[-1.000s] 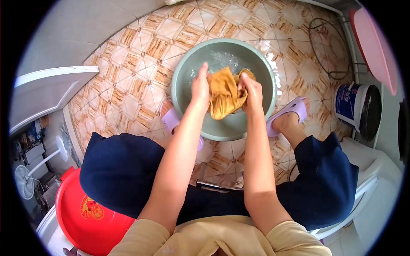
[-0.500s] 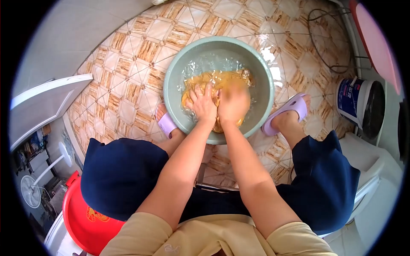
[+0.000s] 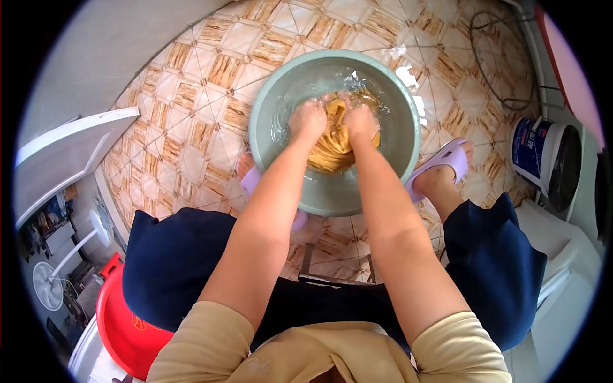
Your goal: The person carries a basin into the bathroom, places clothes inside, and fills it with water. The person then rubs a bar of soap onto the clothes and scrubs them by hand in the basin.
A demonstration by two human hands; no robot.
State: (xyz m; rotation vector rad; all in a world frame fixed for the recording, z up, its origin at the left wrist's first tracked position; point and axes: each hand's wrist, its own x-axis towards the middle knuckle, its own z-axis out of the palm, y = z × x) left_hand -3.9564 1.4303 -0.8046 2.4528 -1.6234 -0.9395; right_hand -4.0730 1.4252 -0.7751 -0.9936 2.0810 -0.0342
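A round grey-green basin [image 3: 268,96] of water stands on the tiled floor between my feet. In it lies a wet mustard-yellow cloth [image 3: 333,153], bunched up and partly under water. My left hand [image 3: 309,119] is closed on the cloth's left side, knuckles up. On the right side my right hand [image 3: 361,121] grips it as well, fingers curled into the fabric. A raised fold of the cloth shows between the two hands. The fingertips of both are hidden in cloth and water.
Lilac slippers [image 3: 447,159] are on my feet beside the basin. A red basin [image 3: 121,325] sits at the lower left, near a white fan [image 3: 48,284]. To the right are a blue-and-white bucket [image 3: 539,153] on its side and a looped cable [image 3: 485,83].
My hands have gone from pressing on the spread cloth, left fingers spread, to gripping it in fists. The cloth is now gathered and bunched between them. The basin appears slightly farther right.
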